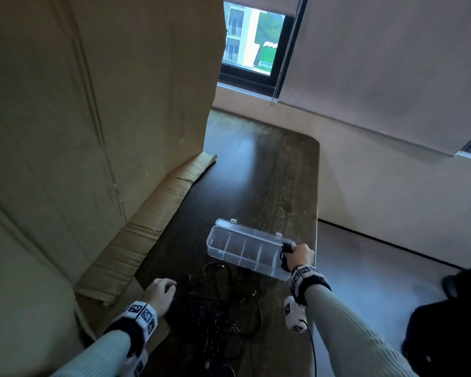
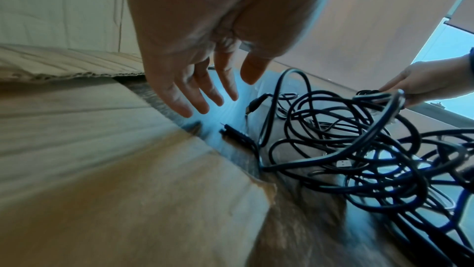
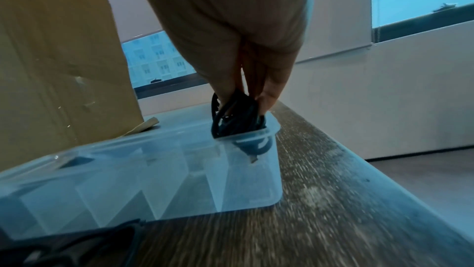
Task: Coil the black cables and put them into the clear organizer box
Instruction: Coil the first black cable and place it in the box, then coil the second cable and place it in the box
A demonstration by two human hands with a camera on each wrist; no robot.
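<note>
A clear organizer box (image 1: 229,247) with its lid open and several compartments lies on the dark table. My right hand (image 1: 301,255) pinches a coiled black cable (image 3: 236,113) and holds it partly inside the box's (image 3: 179,170) rightmost compartment. A tangled heap of black cables (image 1: 218,303) lies on the table in front of the box. Beside the heap's left edge hovers my left hand (image 1: 159,292), its fingers (image 2: 195,97) straight and spread just above the table, holding nothing. The heap (image 2: 359,149) fills the right of the left wrist view.
A big cardboard sheet (image 1: 93,118) stands on the left, its flap (image 1: 147,227) lying on the table (image 1: 256,172). The table's right edge runs just beyond the box. A dark chair (image 1: 452,322) sits at lower right. A window (image 1: 253,39) is at the back.
</note>
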